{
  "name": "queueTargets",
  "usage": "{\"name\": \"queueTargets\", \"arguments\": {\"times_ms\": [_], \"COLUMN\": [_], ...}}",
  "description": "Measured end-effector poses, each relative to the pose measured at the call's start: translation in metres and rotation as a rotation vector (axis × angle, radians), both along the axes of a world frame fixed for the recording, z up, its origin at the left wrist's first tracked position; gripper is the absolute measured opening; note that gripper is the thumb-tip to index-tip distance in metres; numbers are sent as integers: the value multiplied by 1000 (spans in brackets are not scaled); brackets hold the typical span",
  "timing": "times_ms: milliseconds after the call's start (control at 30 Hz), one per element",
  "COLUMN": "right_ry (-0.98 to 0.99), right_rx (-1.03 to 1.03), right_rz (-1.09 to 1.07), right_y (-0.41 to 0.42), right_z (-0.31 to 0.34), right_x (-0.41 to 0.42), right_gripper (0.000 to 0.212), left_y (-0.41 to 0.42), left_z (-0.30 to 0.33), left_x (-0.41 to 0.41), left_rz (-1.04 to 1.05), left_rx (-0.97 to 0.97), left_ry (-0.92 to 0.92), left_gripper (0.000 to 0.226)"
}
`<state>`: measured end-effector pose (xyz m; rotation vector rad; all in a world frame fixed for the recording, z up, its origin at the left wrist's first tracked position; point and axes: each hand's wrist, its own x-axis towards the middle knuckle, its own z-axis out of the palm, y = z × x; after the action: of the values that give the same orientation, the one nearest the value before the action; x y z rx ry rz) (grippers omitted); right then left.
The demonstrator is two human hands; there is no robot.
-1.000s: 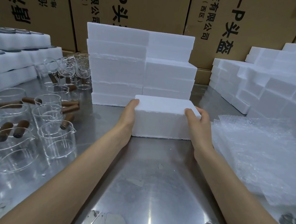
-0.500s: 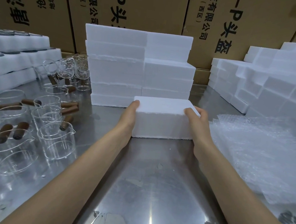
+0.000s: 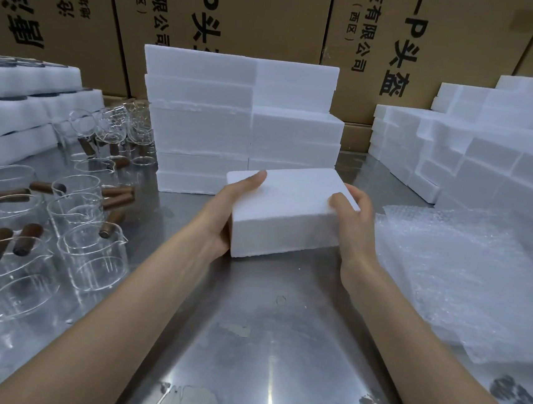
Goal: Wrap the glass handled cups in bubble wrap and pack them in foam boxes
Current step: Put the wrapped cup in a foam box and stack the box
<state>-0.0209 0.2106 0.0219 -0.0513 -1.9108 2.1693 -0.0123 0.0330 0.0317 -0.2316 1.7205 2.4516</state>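
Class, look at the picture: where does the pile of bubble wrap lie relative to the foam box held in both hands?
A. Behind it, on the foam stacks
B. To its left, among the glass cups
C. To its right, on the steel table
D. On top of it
C: the bubble wrap lies on the steel table right of the foam box gripped by the left hand and right hand.

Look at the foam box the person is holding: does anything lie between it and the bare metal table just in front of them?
Nothing visible does. Both hands, left hand and right hand, grip the foam box, and the metal table nearer the person is bare. The glass cups and bubble wrap lie off to the sides.
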Motion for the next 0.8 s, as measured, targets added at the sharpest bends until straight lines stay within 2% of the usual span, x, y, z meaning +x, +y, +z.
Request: {"name": "queueTargets", "arguments": {"times_ms": [133, 300, 500, 600, 667, 733, 800], "right_ry": [27, 41, -38, -221, -318, -327, -302], "right_rx": [5, 18, -24, -208, -349, -407, -430], "right_rz": [-1, 10, -7, 71, 225, 351, 322], "right_y": [0, 2, 3, 3, 0, -6, -10], "right_z": [0, 0, 2, 4, 6, 7, 9], "right_x": [1, 3, 1, 2, 8, 14, 15], "right_gripper": [51, 41, 67, 84, 78, 69, 68], "left_y": [-2, -2, -1, 2, 8, 17, 28], "left_z": [-1, -2, -1, 1, 3, 6, 8], "left_x": [3, 2, 2, 2, 3, 5, 7], "left_rz": [-7, 6, 41, 70, 64, 42, 37], "left_rx": [-26, 2, 48, 87, 121, 122, 93], "left_ry": [-16, -11, 23, 30, 41, 70, 109], "left_gripper": [43, 48, 48, 50, 49, 47, 47]}}
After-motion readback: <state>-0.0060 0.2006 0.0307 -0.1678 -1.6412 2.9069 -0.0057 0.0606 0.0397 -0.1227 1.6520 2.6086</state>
